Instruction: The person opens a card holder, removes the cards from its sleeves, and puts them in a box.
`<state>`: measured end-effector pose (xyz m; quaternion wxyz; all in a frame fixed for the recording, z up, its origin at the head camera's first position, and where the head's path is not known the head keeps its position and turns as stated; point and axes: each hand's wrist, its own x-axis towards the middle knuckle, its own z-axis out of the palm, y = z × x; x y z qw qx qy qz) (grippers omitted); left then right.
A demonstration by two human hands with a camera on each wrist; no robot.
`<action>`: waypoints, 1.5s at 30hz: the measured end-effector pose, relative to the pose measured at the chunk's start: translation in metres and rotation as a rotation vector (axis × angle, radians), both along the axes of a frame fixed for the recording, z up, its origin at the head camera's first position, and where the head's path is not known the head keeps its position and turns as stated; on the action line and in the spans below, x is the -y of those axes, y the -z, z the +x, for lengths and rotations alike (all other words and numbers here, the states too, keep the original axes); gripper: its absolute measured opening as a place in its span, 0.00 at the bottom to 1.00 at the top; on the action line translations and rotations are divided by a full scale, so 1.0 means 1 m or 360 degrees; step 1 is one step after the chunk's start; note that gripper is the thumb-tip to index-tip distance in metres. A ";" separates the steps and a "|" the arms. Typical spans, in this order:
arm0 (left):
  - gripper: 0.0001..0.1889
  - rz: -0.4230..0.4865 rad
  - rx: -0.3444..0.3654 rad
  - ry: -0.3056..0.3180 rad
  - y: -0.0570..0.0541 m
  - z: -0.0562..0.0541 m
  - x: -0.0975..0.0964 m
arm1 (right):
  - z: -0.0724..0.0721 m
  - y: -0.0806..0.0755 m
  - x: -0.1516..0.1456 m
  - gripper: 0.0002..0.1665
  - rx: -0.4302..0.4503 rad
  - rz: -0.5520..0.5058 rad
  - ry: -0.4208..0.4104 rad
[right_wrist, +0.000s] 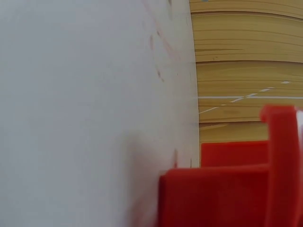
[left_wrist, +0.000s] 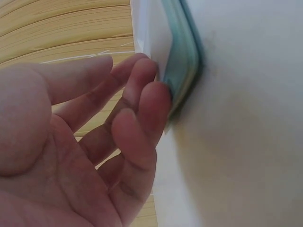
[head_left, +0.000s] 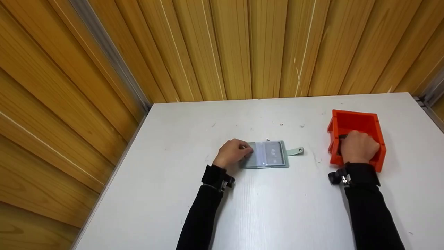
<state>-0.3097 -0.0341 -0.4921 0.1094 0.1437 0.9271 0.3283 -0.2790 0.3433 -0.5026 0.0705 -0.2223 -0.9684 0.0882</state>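
Note:
A pale green card holder (head_left: 286, 161) lies unfolded on the table, with clear sleeves inside and a snap strap (head_left: 294, 151) sticking out to the right. Behind its right sleeve shows a grey card (head_left: 274, 154). My left hand (head_left: 233, 152) touches the holder's left part; in the left wrist view its loosely bent fingers (left_wrist: 154, 111) meet the holder's edge (left_wrist: 182, 61), the thumb held apart. Inside a red bin (head_left: 381, 152) is my right hand (head_left: 359, 147), knuckles up, its fingertips hidden. Something dark (head_left: 342, 136) shows beside it in the bin, too covered to identify.
The white table (head_left: 277, 208) has small marks and scuffs. Wood-patterned panels (head_left: 232, 48) stand along its back and left side. In the right wrist view the bin's red wall (right_wrist: 213, 198) fills the lower right, and the right hand is out of sight there.

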 end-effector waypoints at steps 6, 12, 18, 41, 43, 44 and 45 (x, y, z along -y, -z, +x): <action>0.11 0.0008 0.0009 0.0000 -0.001 -0.001 0.000 | -0.002 0.001 -0.002 0.20 -0.0021 -0.0046 -0.0014; 0.11 0.0008 0.0014 -0.0024 -0.001 -0.003 -0.002 | -0.005 -0.010 -0.004 0.20 -0.0155 -0.0116 0.0015; 0.10 0.0038 0.0038 -0.0009 -0.001 -0.003 -0.003 | -0.003 -0.036 0.021 0.23 -0.0764 -0.0310 -0.0222; 0.11 0.0029 0.0013 0.0022 -0.003 -0.005 0.006 | -0.014 0.010 0.128 0.37 0.0169 -0.0554 -0.1317; 0.10 0.0033 0.0016 0.0032 -0.002 -0.004 0.006 | -0.013 0.011 0.129 0.29 0.0068 -0.0531 -0.1335; 0.10 0.0043 0.0021 0.0036 -0.001 -0.003 0.006 | -0.013 0.011 0.129 0.23 0.0008 -0.0522 -0.1341; 0.10 0.0051 0.0024 0.0040 -0.001 -0.003 0.006 | -0.012 0.011 0.130 0.18 -0.0052 -0.0522 -0.1340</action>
